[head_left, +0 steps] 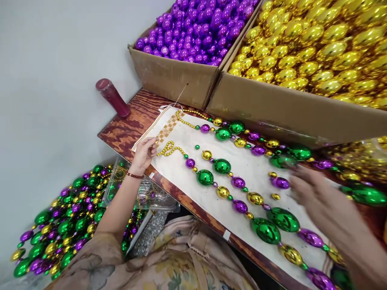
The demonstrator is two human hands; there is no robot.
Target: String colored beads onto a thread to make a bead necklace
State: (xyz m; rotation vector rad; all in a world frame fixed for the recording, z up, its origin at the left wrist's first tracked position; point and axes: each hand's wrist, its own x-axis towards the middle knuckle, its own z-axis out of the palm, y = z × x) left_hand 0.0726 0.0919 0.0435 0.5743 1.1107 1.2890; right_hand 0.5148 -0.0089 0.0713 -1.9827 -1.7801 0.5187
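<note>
At the table (116,135), with beads (238,182) along the cloth (171,173)'s near edge, pinches their gold end (169,147) in left hand (144,154) by the left edge; toward the right edge, cannot tell grip of blurred right hand (320,195).

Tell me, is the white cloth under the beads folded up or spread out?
Spread out: the white cloth lies flat on the wooden table, with bead strands across it.

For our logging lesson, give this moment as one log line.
left hand: at small gold beads | right hand: blurred, over white cloth | purple beads: in cardboard box
</note>
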